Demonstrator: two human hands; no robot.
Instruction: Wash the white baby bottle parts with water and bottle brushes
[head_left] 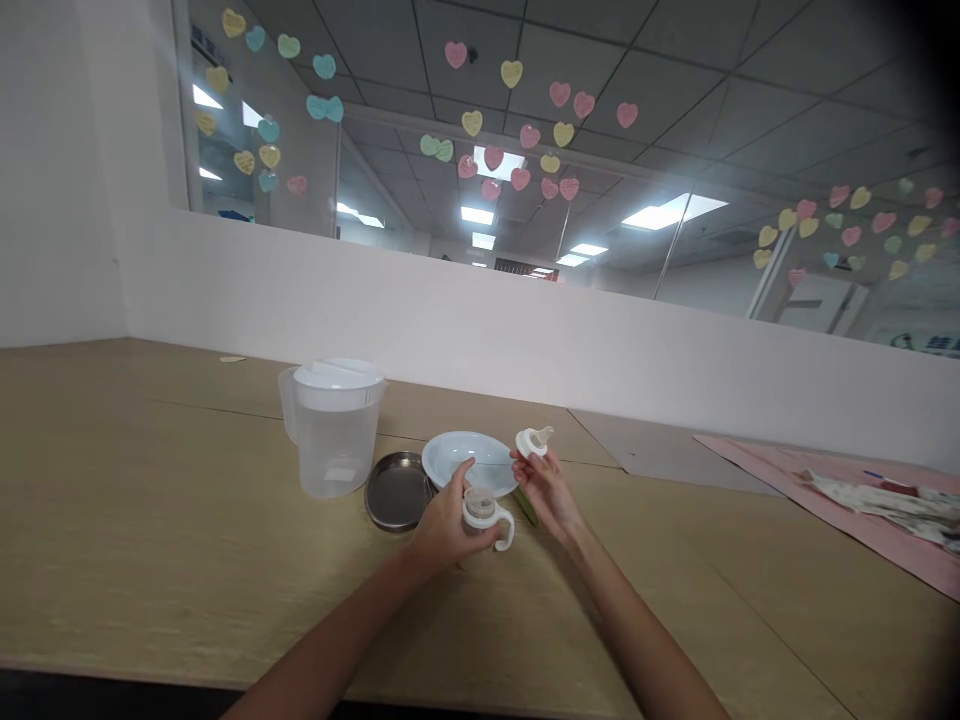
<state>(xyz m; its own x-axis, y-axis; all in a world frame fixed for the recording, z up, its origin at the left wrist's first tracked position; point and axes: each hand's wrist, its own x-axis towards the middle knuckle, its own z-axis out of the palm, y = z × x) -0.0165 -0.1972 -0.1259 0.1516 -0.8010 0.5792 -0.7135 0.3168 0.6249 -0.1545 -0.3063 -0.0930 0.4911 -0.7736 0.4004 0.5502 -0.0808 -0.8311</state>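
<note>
My left hand (442,522) is closed around a baby bottle (481,508) with a white collar and a curved white handle; its top is uncovered. To the right and a little higher, my right hand (549,492) grips a bottle nipple (534,440), a clear teat set in a white ring. The two parts are held apart. Behind the hands stands a white bowl (450,447), partly covered by them. Next to my left hand lies a round metal tray (397,492). A greenish strip (526,506) shows beneath my right hand, mostly hidden.
A clear lidded plastic pitcher (336,440) stands left of the tray. On the right, a pink cloth (772,460) carries crumpled pale fabric (877,505) and a pen. A white wall (465,325) with windows and heart-shaped notes rises behind the wooden table (187,530).
</note>
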